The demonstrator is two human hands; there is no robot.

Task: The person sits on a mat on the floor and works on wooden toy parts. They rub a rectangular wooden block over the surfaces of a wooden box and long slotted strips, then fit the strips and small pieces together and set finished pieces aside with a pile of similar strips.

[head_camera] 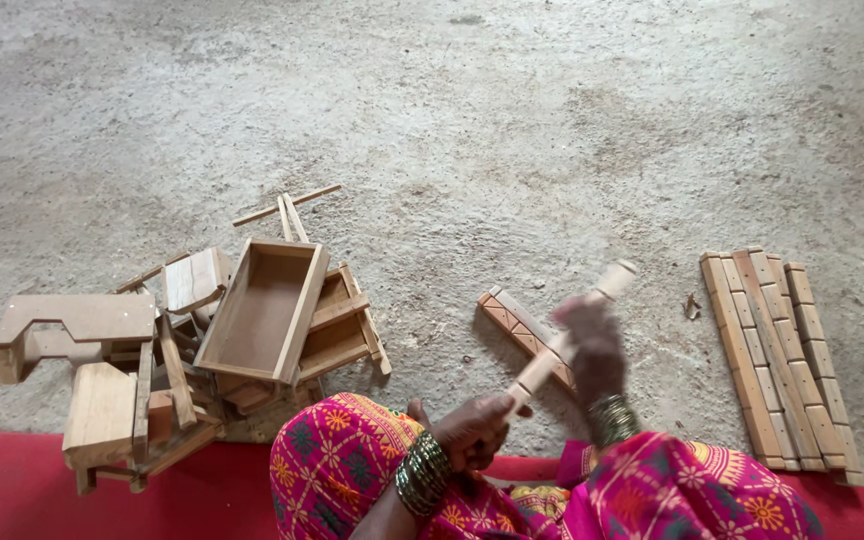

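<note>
Head view, looking down at a person seated on a red mat [102,500] at the near edge of a rough concrete floor [512,120]. Lap covered in bright pink patterned cloth [352,460]; stacked bangles on both wrists.

Left hand [472,430]: clenched around the lower end of a light wooden dowel [552,355], just above the left knee.

Right hand [592,345]: motion-blurred, wrapped around the same dowel higher up. Grip looks closed on the stick, though finger detail is smeared.

Dowel: held off the floor, tilted, running from the left hand up and to the right; its rounded free tip sticks out past the right hand.

On the floor directly beneath the dowel: one carved wooden strip [514,322] with reddish notched pattern, lying diagonally, partly hidden by the right hand.

Right side of floor: a bundle of long notched wooden slats [777,360], laid side by side, near end reaching the mat edge.

Left side of floor: heap of wooden parts. An open rectangular wooden box [262,310] tilted on top, a flat frame [342,325] under its right side, stool-like blocks [92,380] at far left overlapping the mat, thin sticks [287,205] crossed at the far end of the heap.
</note>
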